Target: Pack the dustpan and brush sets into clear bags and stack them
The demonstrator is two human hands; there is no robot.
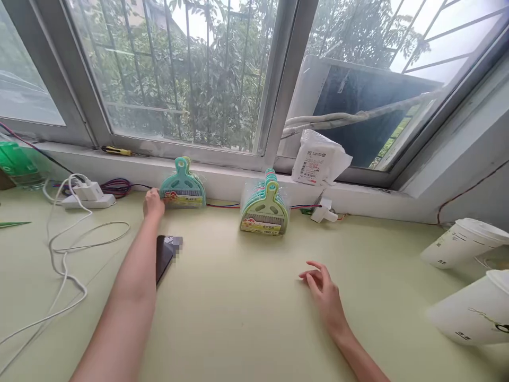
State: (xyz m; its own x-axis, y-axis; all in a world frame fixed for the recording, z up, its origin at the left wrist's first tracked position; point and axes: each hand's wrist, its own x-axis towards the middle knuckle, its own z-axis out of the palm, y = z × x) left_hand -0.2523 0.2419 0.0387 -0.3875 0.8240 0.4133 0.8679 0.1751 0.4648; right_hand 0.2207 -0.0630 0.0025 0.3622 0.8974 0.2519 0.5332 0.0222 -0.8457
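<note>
At the back of the table, my left hand (153, 203) has its fingers curled at the left edge of a teal mini dustpan and brush set (182, 183). That set stands upright against the wall below the sill, with another greenish one just behind it. My right hand (324, 289) is over the table, holding nothing, its fingers loosely bent and apart. Between and beyond both hands stands a row of several packed dustpan and brush sets (264, 209), a green one in front and teal ones behind. A dark phone (164, 257) lies beside my left forearm, partly hidden by it.
White cables and a power strip (89, 200) lie on the left. A yellow screwdriver (117, 151) and a white package (318, 157) rest on the sill. A white adapter (324, 210) sits near the wall. Two white lidded cups (457, 241) stand at the right edge.
</note>
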